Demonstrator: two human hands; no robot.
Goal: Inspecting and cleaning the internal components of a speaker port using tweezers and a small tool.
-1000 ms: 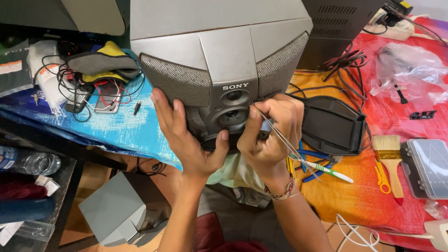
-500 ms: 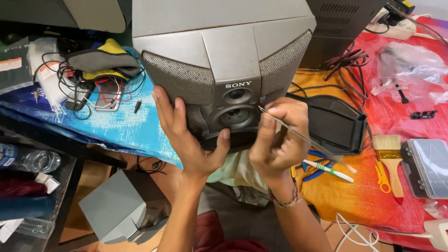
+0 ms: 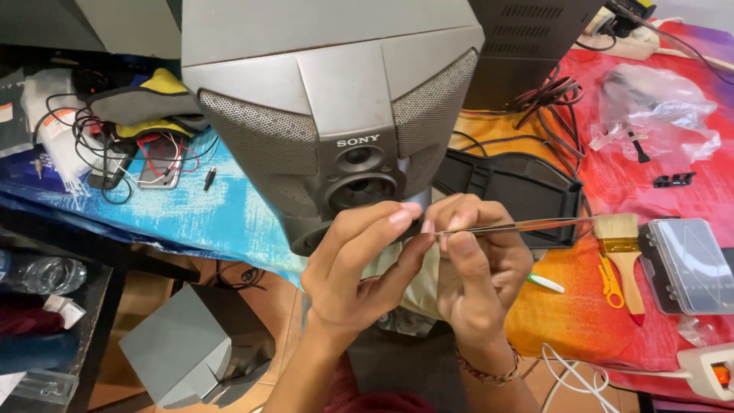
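A big grey plastic speaker cabinet with perforated mesh grilles and round dark ports [image 3: 336, 99] fills the upper middle of the view, tilted toward the camera with its lower front edge overhanging the table's near edge. It stands on a table covered in a bright blue, orange and red cloth [image 3: 191, 218]. Behind it to the right is a black metal box with vent slots [image 3: 527, 38], and just right of the cabinet lies a flat black plastic panel [image 3: 508, 191].

Both forearms rise from the bottom of the frame and meet just below the cabinet's lowest port. The left hand [image 3: 355, 271] has its palm turned toward the camera and its fingers extended upward, the fingertips together near the end of a thin silvery metal rod [image 3: 527, 226]. The right hand [image 3: 478, 264], a beaded band at its wrist, is curled into a loose fist and pinches that rod between thumb and forefinger; the rod runs level to the right, over the black panel.

Further right lie a wooden-handled paintbrush with pale bristles [image 3: 623, 252], a clear plastic compartment box [image 3: 684, 264] and a small white and green pen [image 3: 545, 282].
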